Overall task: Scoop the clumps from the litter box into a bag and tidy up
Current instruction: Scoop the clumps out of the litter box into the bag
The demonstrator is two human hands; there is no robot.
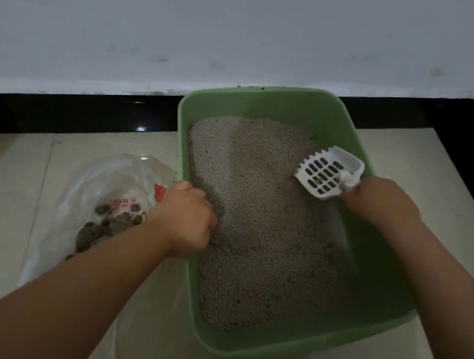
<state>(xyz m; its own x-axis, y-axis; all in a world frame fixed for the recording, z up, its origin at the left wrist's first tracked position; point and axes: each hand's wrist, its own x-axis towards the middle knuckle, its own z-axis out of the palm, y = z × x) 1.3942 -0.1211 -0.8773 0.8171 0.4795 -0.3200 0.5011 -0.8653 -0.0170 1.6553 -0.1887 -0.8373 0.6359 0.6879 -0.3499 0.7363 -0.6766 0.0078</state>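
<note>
One green litter box [301,108] sits on the floor [11,173], litter heaped away from the fingers. Left hand [188,218] fingers curl over its left rim. Right hand [379,200] fingers clamp one white slotted scoop [324,175], held above the litter. One clear bag [103,185] just left of the left fingers holds several dark clumps [109,223].

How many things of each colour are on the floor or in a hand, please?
Green: 1, the litter box
White: 1, the scoop in the right hand
Clear: 1, the bag holding clumps
Total: 3
</note>
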